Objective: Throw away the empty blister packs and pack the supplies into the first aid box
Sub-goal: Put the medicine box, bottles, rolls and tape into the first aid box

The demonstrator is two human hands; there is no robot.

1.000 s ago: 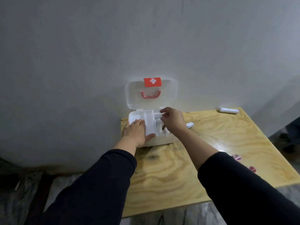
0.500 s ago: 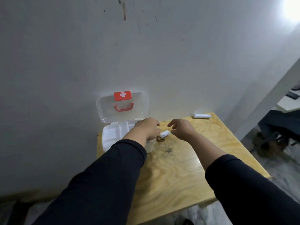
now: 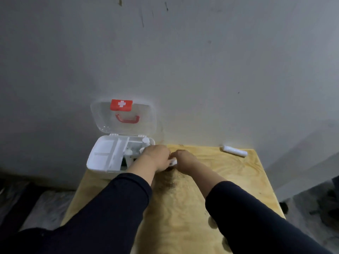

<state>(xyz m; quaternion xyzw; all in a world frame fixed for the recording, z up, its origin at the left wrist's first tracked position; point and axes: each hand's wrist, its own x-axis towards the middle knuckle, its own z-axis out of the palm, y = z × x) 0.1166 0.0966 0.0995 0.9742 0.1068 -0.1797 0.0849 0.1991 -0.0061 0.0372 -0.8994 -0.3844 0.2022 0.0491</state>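
The white first aid box (image 3: 102,158) stands open at the table's far left corner, its clear lid (image 3: 122,116) with a red cross and red handle leaning on the wall. Small white bottles show in its right compartment. My left hand (image 3: 156,158) rests at the box's right edge. My right hand (image 3: 185,160) is beside it. A small white tube (image 3: 173,162) lies between the two hands, both touching it; which hand grips it is hidden. A white roll (image 3: 234,150) lies at the far right by the wall.
The wooden table (image 3: 192,198) butts against a grey wall. Its right edge drops to a dark floor with clutter. Two small round items sit near my right sleeve at the table's near part.
My right hand has closed the gap and now meets my left hand over the small white tube. The camera has tilted and the box sits further left in view.
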